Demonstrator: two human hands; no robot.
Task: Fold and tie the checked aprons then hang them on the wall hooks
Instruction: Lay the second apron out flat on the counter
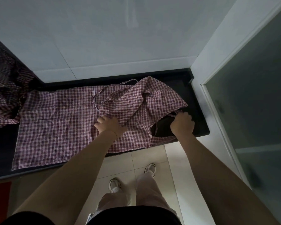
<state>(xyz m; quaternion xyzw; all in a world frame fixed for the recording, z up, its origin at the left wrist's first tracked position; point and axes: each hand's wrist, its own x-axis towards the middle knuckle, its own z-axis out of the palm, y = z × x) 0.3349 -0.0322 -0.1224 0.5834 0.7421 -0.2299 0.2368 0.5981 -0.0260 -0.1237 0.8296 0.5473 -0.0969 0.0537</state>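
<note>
A red-and-white checked apron lies spread across the dark countertop. Its right part is bunched and partly turned back toward the middle, with thin ties looping on top. My left hand grips a fold of that cloth near the middle of the counter. My right hand is curled round the apron's right edge or strap near the counter's right end. A second checked apron lies crumpled at the far left.
A white tiled wall rises behind the counter. A white door frame with a frosted glass panel stands on the right. Pale floor tiles and my two shoes show below the counter's front edge.
</note>
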